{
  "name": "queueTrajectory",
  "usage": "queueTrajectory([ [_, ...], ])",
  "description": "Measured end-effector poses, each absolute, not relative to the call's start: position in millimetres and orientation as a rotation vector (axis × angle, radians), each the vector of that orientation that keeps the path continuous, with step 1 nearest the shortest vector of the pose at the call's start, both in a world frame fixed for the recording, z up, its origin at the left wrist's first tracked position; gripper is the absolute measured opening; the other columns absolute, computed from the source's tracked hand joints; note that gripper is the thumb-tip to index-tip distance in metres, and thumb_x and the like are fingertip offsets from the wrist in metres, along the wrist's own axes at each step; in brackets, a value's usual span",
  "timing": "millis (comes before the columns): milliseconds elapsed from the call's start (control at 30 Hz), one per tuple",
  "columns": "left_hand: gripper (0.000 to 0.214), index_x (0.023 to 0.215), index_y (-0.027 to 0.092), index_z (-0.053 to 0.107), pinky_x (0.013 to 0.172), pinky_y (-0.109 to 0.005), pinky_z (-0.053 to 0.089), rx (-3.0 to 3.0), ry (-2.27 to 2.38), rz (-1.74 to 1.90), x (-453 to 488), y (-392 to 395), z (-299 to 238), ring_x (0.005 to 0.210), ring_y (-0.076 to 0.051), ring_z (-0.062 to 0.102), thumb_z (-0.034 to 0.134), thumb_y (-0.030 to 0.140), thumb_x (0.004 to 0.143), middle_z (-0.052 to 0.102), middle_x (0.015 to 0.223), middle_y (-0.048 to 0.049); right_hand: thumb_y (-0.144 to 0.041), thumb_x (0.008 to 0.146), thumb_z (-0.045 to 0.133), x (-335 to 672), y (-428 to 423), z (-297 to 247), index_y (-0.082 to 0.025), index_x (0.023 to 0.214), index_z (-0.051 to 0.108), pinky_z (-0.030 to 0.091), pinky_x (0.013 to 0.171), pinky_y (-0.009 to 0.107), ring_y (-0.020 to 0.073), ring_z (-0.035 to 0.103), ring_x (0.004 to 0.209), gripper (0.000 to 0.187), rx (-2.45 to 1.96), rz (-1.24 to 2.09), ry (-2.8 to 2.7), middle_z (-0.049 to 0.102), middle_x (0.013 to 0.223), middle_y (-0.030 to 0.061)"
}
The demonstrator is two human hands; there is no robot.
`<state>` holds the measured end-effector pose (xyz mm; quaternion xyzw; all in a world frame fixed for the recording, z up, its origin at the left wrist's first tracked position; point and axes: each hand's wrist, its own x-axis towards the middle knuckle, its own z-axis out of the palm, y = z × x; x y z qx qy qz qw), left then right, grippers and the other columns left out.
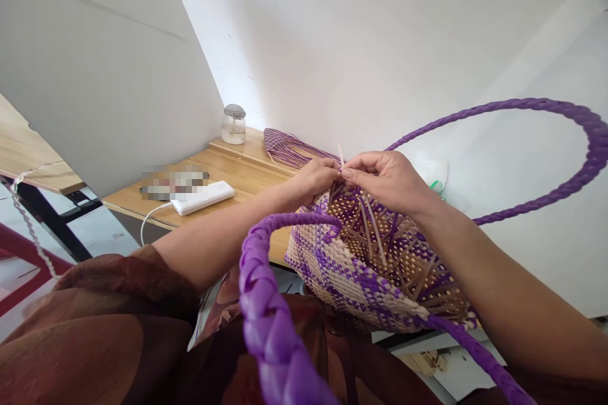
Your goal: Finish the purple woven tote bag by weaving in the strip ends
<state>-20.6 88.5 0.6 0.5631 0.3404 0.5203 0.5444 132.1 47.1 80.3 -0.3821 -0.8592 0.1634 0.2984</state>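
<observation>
A woven basket [332,266] in purple and cream strips rests on my lap, its open mouth facing me. Two braided purple handles [589,139] arch from it, one far right and one close to the camera at the bottom. My left hand [317,178] and my right hand [384,178] meet at the basket's far rim. Both are closed in a pinch on a thin pale strip [340,153] that sticks up between them. Loose tan and purple strips cross inside the basket.
A wooden desk [237,174] stands against the white wall. On it lie a white power bank [203,197] with a cable, a small glass jar [234,124] and a bundle of purple strips [289,147]. A second wooden table [28,158] is at the left.
</observation>
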Motion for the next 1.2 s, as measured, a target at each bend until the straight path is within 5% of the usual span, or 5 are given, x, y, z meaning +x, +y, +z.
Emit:
queueTrajectory([
  [333, 0.006, 0.07, 0.018, 0.06, 0.056, -0.03, 0.04, 1.161, 0.808, 1.194, -20, 80, 12, 0.052, -0.014, 0.052, 0.063, 0.013, 0.073, 0.057, 0.06, -0.002, -0.01, 0.081, 0.058, 135, 56, 93, -0.022, 0.085, 0.08, 0.045, 0.08, 0.039, 0.0248, 0.058, 0.09, 0.026, -1.034, -0.578, -2.695, 0.069, 0.075, 0.0053],
  [933, 0.013, 0.074, 0.015, 0.062, 0.054, -0.023, 0.033, 1.353, 0.766, 1.156, -27, 69, 17, 0.054, -0.007, 0.049, 0.073, 0.021, 0.077, 0.06, 0.063, 0.0018, -0.015, 0.081, 0.059, 138, 56, 93, -0.021, 0.089, 0.068, 0.043, 0.075, 0.031, 0.0178, 0.061, 0.084, 0.014, -1.074, -0.268, -2.495, 0.069, 0.086, 0.0024],
  [1200, 0.014, 0.073, 0.015, 0.057, 0.054, -0.022, 0.033, 1.313, 0.789, 1.234, -22, 65, 21, 0.053, -0.006, 0.047, 0.069, 0.018, 0.08, 0.056, 0.061, 0.0033, -0.024, 0.079, 0.065, 138, 57, 92, -0.02, 0.065, 0.068, 0.043, 0.083, 0.037, 0.0232, 0.058, 0.091, 0.015, -1.181, -0.319, -2.433, 0.068, 0.079, 0.0058],
])
